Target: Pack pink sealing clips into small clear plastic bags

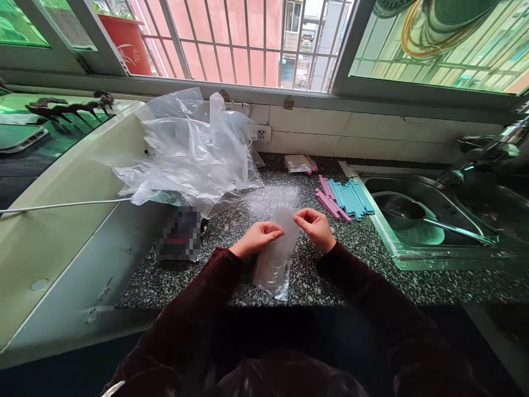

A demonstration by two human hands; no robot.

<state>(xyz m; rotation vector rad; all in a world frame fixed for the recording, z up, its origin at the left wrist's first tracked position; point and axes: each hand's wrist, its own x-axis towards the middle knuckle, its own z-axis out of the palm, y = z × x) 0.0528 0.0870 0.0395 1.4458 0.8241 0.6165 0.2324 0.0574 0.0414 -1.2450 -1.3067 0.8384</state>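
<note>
Between my two hands is a narrow clear plastic bag point(273, 264), its lower end resting on the speckled counter. My left hand point(262, 237) pinches its left edge near the top, thumb against fingers. At the upper right edge, my right hand point(314, 225) pinches the same bag. Just beyond my right hand lie several flat turquoise strips point(351, 197) side by side, with several pink strips point(333, 205) at their left. Farther back, a small clear packet point(298, 163) lies against another pink piece.
A large crumpled clear plastic bag point(198, 149) covers the counter's back left. A blurred dark object point(178, 234) sits left of my hands. At right, a steel sink point(413, 259) holds a pan point(399, 212). A white cable point(61, 205) crosses the left side. A wall socket point(262, 134) is behind.
</note>
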